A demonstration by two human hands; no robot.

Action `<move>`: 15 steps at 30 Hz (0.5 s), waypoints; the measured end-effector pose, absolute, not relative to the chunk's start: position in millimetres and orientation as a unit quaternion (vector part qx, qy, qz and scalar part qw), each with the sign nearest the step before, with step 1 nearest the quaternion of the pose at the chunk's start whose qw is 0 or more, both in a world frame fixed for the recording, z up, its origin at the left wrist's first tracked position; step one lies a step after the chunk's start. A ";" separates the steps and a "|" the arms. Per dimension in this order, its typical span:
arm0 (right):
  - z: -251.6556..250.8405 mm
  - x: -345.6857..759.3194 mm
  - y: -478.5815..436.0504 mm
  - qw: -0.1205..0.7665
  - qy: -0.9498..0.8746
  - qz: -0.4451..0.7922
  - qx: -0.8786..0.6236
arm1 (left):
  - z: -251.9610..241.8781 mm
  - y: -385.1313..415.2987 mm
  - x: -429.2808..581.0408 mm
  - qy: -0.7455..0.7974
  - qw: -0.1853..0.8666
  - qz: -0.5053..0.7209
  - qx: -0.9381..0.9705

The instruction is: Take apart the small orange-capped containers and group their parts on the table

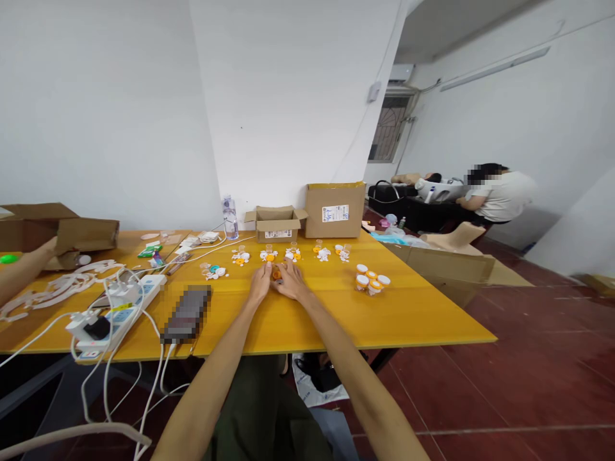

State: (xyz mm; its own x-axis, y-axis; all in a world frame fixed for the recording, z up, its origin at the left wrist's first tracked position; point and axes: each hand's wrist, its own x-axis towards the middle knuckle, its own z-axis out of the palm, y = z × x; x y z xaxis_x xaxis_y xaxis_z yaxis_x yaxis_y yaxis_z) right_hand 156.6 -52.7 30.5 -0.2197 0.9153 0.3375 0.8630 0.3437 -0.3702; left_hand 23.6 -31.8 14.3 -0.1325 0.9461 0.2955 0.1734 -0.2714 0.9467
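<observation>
My left hand and my right hand meet over the middle of the table, fingers curled in around a small orange container. The fingers cover much of it, so its exact shape is partly hidden. Just beyond my hands lie several small piles of white pieces, with orange and white lids and clear jars among them. To the right stands a cluster of lidded clear jars with white and orange tops.
Two cardboard boxes, an open one and a closed one, stand at the back beside a water bottle. Left are a phone, a power strip and cables. Another person's arm reaches into a carton; someone sits far right.
</observation>
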 end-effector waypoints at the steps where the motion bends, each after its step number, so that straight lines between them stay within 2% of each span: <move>1: 29.1 157.8 -50.3 0.268 -0.774 0.055 -0.572 | 13.4 -31.3 24.3 0.505 0.341 0.547 0.574; 6: 24.9 168.9 -35.4 0.331 -0.757 0.110 -0.552 | 7.9 -29.4 25.1 0.512 0.365 0.516 0.582; 15: 22.9 183.8 -22.9 0.410 -0.699 0.313 -0.496 | 5.8 -28.9 23.5 0.489 0.387 0.517 0.586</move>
State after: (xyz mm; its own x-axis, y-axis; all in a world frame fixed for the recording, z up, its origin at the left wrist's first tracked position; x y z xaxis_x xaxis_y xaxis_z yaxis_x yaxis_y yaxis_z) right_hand 183.8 -22.9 22.9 -0.1728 0.9491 0.2633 0.4365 0.3134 -0.8433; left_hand 23.5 -28.9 5.8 -0.0127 0.9737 0.2274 0.1723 -0.2219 0.9597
